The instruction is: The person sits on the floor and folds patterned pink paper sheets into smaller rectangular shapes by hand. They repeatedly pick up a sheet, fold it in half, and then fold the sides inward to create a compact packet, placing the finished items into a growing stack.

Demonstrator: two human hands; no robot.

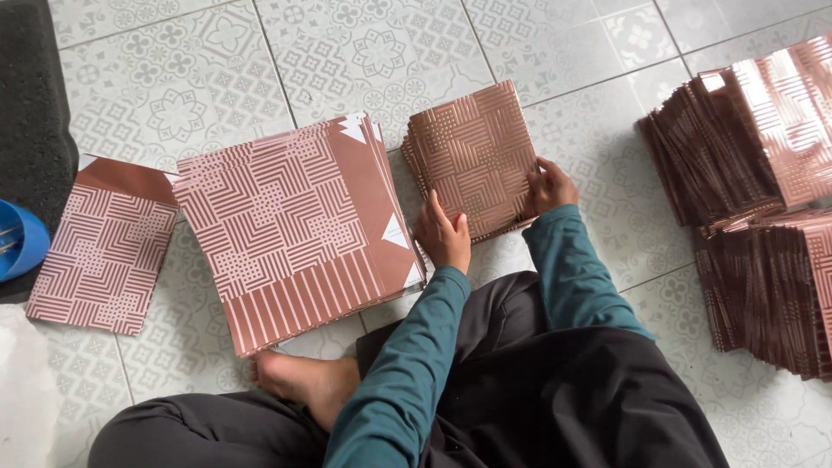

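A small stack of folded copper-patterned sheets (472,158) is held on the tiled floor (598,52), gripped at its lower left corner by the left hand (444,234) and at its right edge by the right hand (549,186), fingers closed on it. The edges are best squared by even pressure from both sides, kept clear of the larger flat pile (290,225) just beside it.

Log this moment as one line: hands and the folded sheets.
left hand: on small folded stack near edge | right hand: gripping its right edge | large patterned stack: beside, untouched
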